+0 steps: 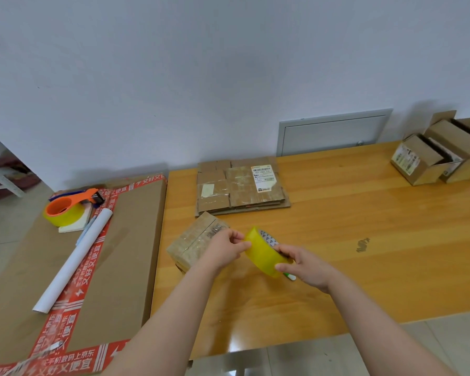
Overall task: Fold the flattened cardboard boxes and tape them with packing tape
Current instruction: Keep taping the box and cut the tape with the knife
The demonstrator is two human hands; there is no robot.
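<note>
A yellow roll of packing tape [263, 253] is held above the wooden table [350, 240]. My right hand [304, 264] grips the roll from the right side, fingers curled round its rim. My left hand [225, 248] pinches at the roll's left edge with thumb and fingertips. Just behind my left hand sits a small folded cardboard box [194, 242], its top seam covered with clear tape. A stack of flattened cardboard boxes [240, 185] lies further back by the wall. A small white and green object [290, 277] peeks out under the roll.
A large flat carton with red printed tape [114, 253] lies at the left, carrying an orange tape dispenser with a yellow roll [68, 208], a white paper tube [73, 260] and a notepad. Open cardboard boxes [440, 156] stand at the back right. The table's front edge runs near me.
</note>
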